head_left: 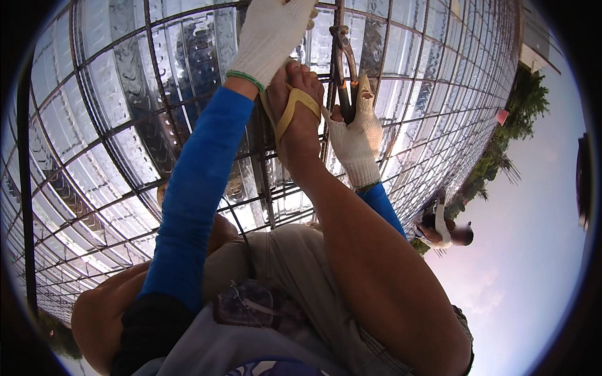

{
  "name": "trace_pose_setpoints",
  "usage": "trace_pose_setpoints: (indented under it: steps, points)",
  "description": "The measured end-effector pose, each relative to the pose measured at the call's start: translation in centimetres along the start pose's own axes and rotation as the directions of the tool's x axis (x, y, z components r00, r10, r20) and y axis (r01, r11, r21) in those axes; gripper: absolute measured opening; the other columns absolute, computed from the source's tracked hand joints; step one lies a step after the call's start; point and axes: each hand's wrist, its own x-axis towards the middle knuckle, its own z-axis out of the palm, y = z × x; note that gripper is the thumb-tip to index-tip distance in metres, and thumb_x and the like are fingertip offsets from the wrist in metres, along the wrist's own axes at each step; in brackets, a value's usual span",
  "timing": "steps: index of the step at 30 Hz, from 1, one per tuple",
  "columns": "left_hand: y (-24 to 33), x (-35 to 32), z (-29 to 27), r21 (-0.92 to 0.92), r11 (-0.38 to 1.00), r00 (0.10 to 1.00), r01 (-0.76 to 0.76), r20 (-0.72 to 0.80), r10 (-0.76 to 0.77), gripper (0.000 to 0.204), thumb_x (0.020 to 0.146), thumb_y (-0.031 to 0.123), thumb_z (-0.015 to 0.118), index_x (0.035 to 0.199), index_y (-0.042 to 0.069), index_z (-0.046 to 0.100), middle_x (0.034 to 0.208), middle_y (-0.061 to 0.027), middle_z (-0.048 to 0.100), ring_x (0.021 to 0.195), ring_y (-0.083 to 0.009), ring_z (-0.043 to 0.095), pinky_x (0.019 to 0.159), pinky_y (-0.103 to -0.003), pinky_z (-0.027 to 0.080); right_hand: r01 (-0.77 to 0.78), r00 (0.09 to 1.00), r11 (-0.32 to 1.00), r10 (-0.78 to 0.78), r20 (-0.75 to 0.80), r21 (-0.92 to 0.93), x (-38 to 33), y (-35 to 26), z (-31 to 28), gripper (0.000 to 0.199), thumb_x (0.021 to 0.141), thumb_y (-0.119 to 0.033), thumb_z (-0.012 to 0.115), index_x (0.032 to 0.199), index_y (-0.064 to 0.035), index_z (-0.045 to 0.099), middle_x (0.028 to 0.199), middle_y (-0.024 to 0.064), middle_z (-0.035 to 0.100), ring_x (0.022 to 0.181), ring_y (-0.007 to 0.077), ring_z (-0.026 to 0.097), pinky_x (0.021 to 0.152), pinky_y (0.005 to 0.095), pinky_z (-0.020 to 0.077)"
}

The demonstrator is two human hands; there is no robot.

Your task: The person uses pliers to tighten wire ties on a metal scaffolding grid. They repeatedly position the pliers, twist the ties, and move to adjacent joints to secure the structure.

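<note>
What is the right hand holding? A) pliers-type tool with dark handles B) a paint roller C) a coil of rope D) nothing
A: the gloved right hand is closed around the dark handles of a pliers-type tool whose metal head points up at the rebar grid; the gloved left hand reaches to the grid beside it.

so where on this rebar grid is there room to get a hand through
Open grid squares lie left of the left hand and blue sleeve, and right of the right hand, across the rebar mesh over shiny sheeting. It is crowded at the centre, where the sandalled foot, pliers and both hands bunch together.
</note>
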Motion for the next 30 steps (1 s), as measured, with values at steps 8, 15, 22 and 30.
trace_pose_setpoints:
  steps: [8,15,22,30]
  points:
    - [1.0,0.9,-1.5,0.196,0.981,1.000,-0.001,-0.030,0.007,0.049,0.103,0.025,0.064,0.149,0.009,0.063,0.150,-0.0157,0.063,0.131,-0.0321,0.062,0.112,-0.046,0.050,0.029,0.984,0.996,-0.013,0.179,-0.090,0.4,-1.1,0.6,0.047,0.105,-0.024,0.068,0.145,-0.0003,0.057,0.151,0.0263,0.057,0.147,0.0437,0.046,0.122,0.0513,0.0361]
    - [2.0,4.4,-7.2,-0.434,0.870,0.915,0.234,0.401,-0.046,0.057,0.109,0.044,0.062,0.155,0.012,0.051,0.146,-0.0176,0.062,0.129,-0.0348,0.063,0.108,-0.041,0.052,-0.107,0.994,0.985,0.104,-0.031,-0.137,1.9,0.4,0.1,0.043,0.112,-0.036,0.050,0.145,-0.0099,0.059,0.146,0.0209,0.063,0.140,0.0423,0.054,0.121,0.0533,0.0390]
    - [2.9,4.7,-6.0,-0.601,0.636,0.868,0.484,0.239,-0.435,0.042,0.107,0.033,0.069,0.132,-0.001,0.073,0.108,-0.0153,0.080,0.090,-0.0204,0.080,0.075,-0.027,0.064,-0.263,0.965,0.938,0.259,-0.048,-0.226,3.4,7.4,-5.6,0.039,0.112,-0.031,0.049,0.146,-0.0141,0.058,0.149,0.0187,0.062,0.142,0.0405,0.054,0.123,0.0521,0.0383]
    - [4.1,4.9,-5.3,-0.605,0.633,0.862,0.483,0.205,-0.463,0.039,0.108,0.033,0.063,0.124,0.000,0.077,0.107,-0.0133,0.080,0.091,-0.0184,0.079,0.077,-0.026,0.061,-0.063,0.998,0.971,0.067,0.007,-0.230,-1.3,5.3,-5.5,0.037,0.111,-0.027,0.048,0.147,-0.0189,0.056,0.151,0.0161,0.062,0.145,0.0384,0.053,0.124,0.0507,0.0374]
